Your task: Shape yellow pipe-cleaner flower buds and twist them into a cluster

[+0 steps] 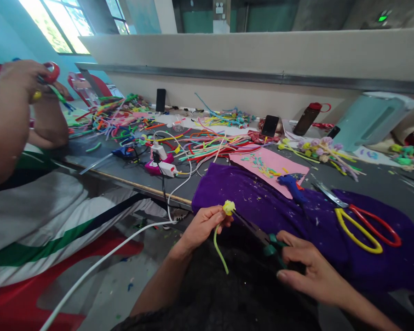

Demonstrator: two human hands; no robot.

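My left hand (207, 225) pinches a small yellow pipe-cleaner flower (228, 207), its green fuzzy stem (221, 253) hanging below my fingers. From the right, my right hand (303, 262) grips dark green-handled scissors (271, 246) with fingers in the loops. The narrow blade tips reach the right side of the yellow flower head. Whether the blades are touching or slightly parted there is too small to tell. Beneath and beyond both hands spreads a purple cloth (255, 197) dotted with fuzzy clippings.
Larger scissors (359, 223) with red and yellow handles lie right on the cloth, near a blue glue gun (292, 187) and pink sheet (269, 165). Pipe cleaners (210, 145) cover the table behind. A white cable (131, 239) crosses left of me. A co-worker's hand (24, 76) holds red-handled scissors.
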